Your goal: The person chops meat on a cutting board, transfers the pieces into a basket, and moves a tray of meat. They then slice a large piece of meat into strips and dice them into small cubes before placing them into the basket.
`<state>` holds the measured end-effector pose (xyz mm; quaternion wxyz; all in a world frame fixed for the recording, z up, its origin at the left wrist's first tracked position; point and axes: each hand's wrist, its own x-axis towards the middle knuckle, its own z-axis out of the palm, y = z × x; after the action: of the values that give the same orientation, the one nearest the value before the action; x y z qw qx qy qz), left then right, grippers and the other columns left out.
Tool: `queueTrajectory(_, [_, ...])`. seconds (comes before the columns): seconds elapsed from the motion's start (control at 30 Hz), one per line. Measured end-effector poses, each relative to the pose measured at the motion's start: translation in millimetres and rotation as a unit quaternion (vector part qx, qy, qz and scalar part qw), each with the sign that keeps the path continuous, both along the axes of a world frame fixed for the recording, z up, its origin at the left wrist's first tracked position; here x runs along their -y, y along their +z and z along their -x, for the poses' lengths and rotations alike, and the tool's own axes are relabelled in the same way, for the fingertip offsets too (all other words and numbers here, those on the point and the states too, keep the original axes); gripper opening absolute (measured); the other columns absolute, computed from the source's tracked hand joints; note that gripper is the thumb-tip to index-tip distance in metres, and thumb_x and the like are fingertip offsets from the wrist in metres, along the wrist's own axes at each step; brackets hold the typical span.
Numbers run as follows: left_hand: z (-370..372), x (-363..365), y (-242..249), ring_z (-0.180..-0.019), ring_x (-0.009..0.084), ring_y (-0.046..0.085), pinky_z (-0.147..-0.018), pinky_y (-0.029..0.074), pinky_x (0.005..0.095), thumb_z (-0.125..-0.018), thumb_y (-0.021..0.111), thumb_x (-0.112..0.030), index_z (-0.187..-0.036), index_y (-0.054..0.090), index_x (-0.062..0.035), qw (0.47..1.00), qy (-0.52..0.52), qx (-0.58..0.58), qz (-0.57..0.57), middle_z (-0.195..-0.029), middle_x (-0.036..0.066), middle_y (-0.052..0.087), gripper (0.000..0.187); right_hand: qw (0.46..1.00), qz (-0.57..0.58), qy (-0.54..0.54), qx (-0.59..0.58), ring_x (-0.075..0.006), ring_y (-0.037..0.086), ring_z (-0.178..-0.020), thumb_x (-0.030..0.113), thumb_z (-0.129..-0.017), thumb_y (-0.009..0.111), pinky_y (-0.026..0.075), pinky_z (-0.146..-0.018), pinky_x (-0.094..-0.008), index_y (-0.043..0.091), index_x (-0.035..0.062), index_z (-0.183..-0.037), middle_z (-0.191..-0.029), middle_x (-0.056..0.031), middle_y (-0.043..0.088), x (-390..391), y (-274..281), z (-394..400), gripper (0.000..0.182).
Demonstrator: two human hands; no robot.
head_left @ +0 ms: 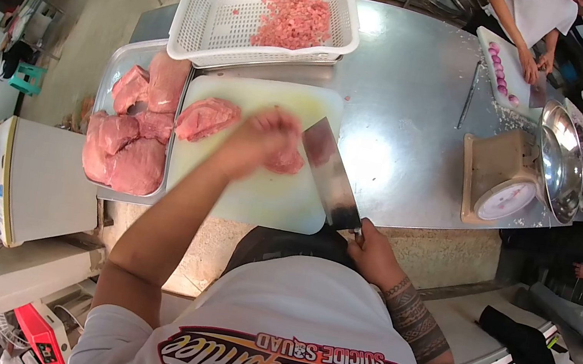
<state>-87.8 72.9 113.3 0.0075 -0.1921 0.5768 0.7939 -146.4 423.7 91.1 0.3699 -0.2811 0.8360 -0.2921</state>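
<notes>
On the white board (pixel 248 207), a piece of meat (pixel 287 159) is lying under the left hand (pixel 260 137), its grip too blurred to tell. The right hand (pixel 377 255) is holding a cleaver (pixel 331 176). Large cuts (pixel 136 158) are lying in the left tray (pixel 122 62), diced meat (pixel 294 23) in the far basket (pixel 208 15).

The left arm (pixel 180 217) bends at the elbow, and its lower part goes forward and in toward the middle. The left grip (pixel 262 138) is way out in front. Its fingers are blurry, so it is hard to say how they are bent. The right arm (pixel 415 313) has dark patterns drawn around its lower part. It also points forward and in. The right grip (pixel 377 255) is closer to the belly, with its fingers curled in.
</notes>
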Motion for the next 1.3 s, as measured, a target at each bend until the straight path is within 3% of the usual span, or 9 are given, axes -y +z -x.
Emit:
queueTrajectory(0.07, [27.7, 30.8, 35.6, -0.086, 0.0127, 0.070, -0.076, 0.056, 0.0262, -0.097, 0.073, -0.008, -0.108, 0.074, -0.0013, 0.979, 0.157, -0.104, -0.084, -0.097, 0.006, 0.074, 0.013, 1.000, 0.007, -0.007, 0.000, -0.0447, 0.068, -0.080, 0.011, -0.095, 0.067, 0.053, -0.073, -0.0531, 0.054, -0.0043, -0.114, -0.080, -0.0216, 0.066, -2.8, 0.3, -2.3, 0.027])
queueTrajectory(0.13, [44.0, 75.8, 3.3, -0.086, 0.0191, 0.073, -0.077, 0.058, 0.0313, -0.093, 0.076, -0.010, -0.104, 0.076, -0.0017, 0.968, 0.142, 0.003, 0.205, -0.096, 0.010, 0.077, 0.013, 1.000, 0.006, -0.012, -0.008, -0.0442, 0.067, -0.078, 0.011, -0.095, 0.068, 0.052, -0.072, -0.0525, 0.055, -0.0036, -0.114, -0.079, -0.0207, 0.065, -6.0, 1.8, -6.1, 0.027])
queueTrajectory(0.27, [63.4, 89.3, -53.4, -0.095, 0.0350, 0.074, -0.086, 0.059, 0.0430, -0.086, 0.077, -0.010, -0.092, 0.075, 0.0007, 0.766, -0.096, 0.043, 0.635, -0.096, 0.019, 0.077, 0.013, 0.996, 0.041, -0.077, 0.008, -0.0431, 0.064, -0.075, 0.011, -0.095, 0.069, 0.051, -0.070, -0.0506, 0.055, -0.0020, -0.112, -0.077, -0.0196, 0.064, -16.2, 2.7, -17.5, 0.026])
queueTrajectory(0.4, [97.5, 87.5, -89.3, -0.098, 0.0431, 0.072, -0.091, 0.058, 0.0503, -0.080, 0.070, -0.009, -0.093, 0.077, 0.0006, 0.754, -0.162, 0.142, 0.620, -0.096, 0.024, 0.075, 0.017, 0.985, 0.061, -0.160, 0.027, -0.0303, 0.060, -0.067, 0.009, -0.096, 0.068, 0.050, -0.066, -0.0433, 0.056, -0.0009, -0.110, -0.072, -0.0152, 0.059, -26.9, -3.7, -27.9, 0.022])
queueTrajectory(0.5, [115.9, 92.7, -92.9, -0.100, 0.0435, 0.072, -0.092, 0.058, 0.0512, -0.081, 0.071, -0.012, -0.091, 0.076, 0.0001, 0.653, -0.259, 0.114, 0.703, -0.099, 0.024, 0.075, 0.017, 0.972, 0.089, -0.216, 0.031, -0.0197, 0.053, -0.065, 0.007, -0.096, 0.068, 0.048, -0.064, -0.0383, 0.057, -0.0006, -0.110, -0.071, -0.0107, 0.055, -30.9, -0.7, -37.5, 0.019])
queueTrajectory(0.7, [158.4, 40.6, -58.8, -0.096, 0.0396, 0.074, -0.089, 0.057, 0.0504, -0.081, 0.071, -0.013, -0.090, 0.075, -0.0046, 0.758, -0.190, 0.023, 0.623, -0.094, 0.020, 0.076, 0.013, 0.944, 0.130, -0.303, -0.001, -0.0162, 0.051, -0.066, 0.007, -0.095, 0.069, 0.049, -0.065, -0.0362, 0.060, 0.0004, -0.113, -0.072, -0.0089, 0.055, -42.0, -17.3, -58.1, 0.021])
queueTrajectory(1.1, [241.1, -16.6, -114.2, -0.103, 0.0402, 0.075, -0.089, 0.061, 0.0479, -0.087, 0.067, -0.004, -0.110, 0.074, -0.0024, 0.716, -0.226, 0.047, 0.659, -0.114, 0.024, 0.075, 0.024, 0.933, 0.073, -0.353, -0.006, -0.0195, 0.058, -0.069, 0.009, -0.095, 0.072, 0.052, -0.069, -0.0379, 0.061, 0.0014, -0.113, -0.075, -0.0124, 0.059, -39.6, -18.4, -67.0, 0.022])
queueTrajectory(1.2, [236.0, -11.5, -58.4, -0.092, 0.0306, 0.075, -0.081, 0.060, 0.0419, -0.087, 0.070, -0.006, -0.109, 0.074, -0.0029, 0.833, -0.265, 0.028, 0.486, -0.107, 0.017, 0.077, 0.023, 0.932, 0.089, -0.349, 0.026, -0.0197, 0.058, -0.069, 0.008, -0.096, 0.072, 0.051, -0.068, -0.0377, 0.061, 0.0012, -0.113, -0.076, -0.0114, 0.061, -38.1, -16.4, -61.5, 0.022])
queueTrajectory(1.3, [218.8, 26.3, -24.2, -0.086, 0.0153, 0.065, -0.081, 0.056, 0.0333, -0.088, 0.074, -0.008, -0.117, 0.074, -0.0058, 0.992, -0.029, -0.104, 0.064, -0.098, 0.001, 0.071, 0.029, 0.938, 0.087, -0.334, 0.034, -0.0205, 0.060, -0.071, 0.008, -0.097, 0.071, 0.052, -0.068, -0.0379, 0.059, 0.0005, -0.115, -0.078, -0.0111, 0.063, -32.5, -7.5, -57.1, 0.023])
